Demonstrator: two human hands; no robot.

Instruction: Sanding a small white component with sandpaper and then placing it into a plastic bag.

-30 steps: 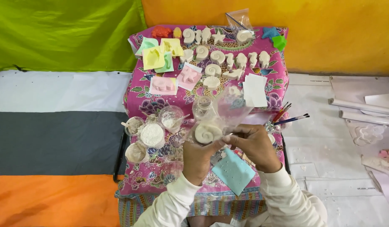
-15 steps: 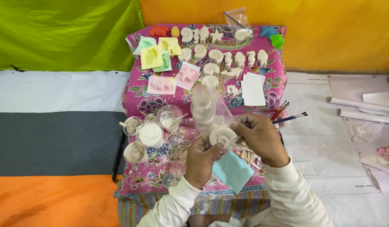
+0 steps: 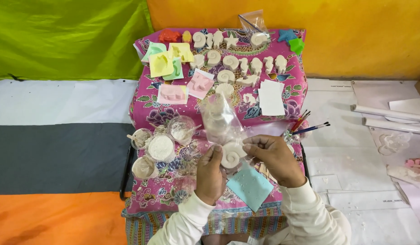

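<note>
Cups (image 3: 160, 147) close left, maybe crowding.

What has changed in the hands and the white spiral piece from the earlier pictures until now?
The white spiral cast has gone lower and to the right, deeper into the clear plastic bag. The left hand and right hand kept their grip on it. The table's moulds and cups stayed put.
</note>
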